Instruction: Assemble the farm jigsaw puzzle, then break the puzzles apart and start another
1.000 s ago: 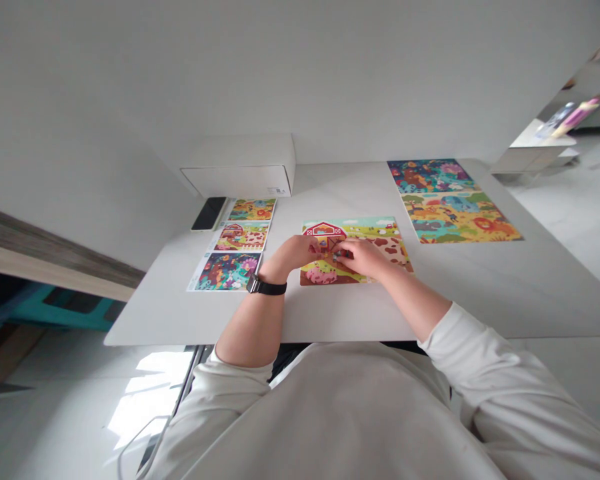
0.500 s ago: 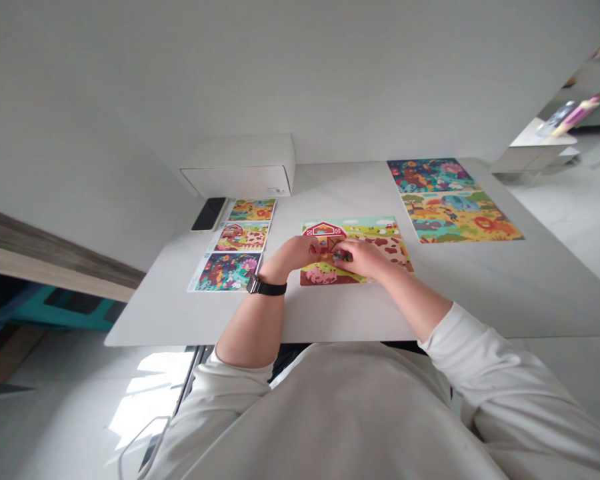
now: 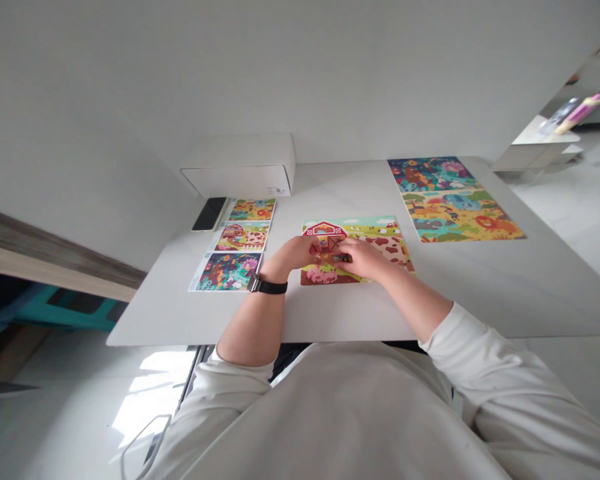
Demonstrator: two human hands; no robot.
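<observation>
So from the head cam, the colourful farm picture is lying flat on the white tabletop, right in front of the person, and both hands are over the middle of it. The left hand comes in just below the red barn roof, fingers curled inward, and tbh I can't tell if it's gripping anything. The right hand is just beside it, fingers bent down at the picture with some small dark bits showing under them, but whether it's pinching a piece or only pressing is too small to make out. There's a black watch on the left wrist. Off to the left sits a column of three small printed pictures, with a phone next to the top one and a white box behind. Over on the far right, two bigger animal pictures lie edge to edge
</observation>
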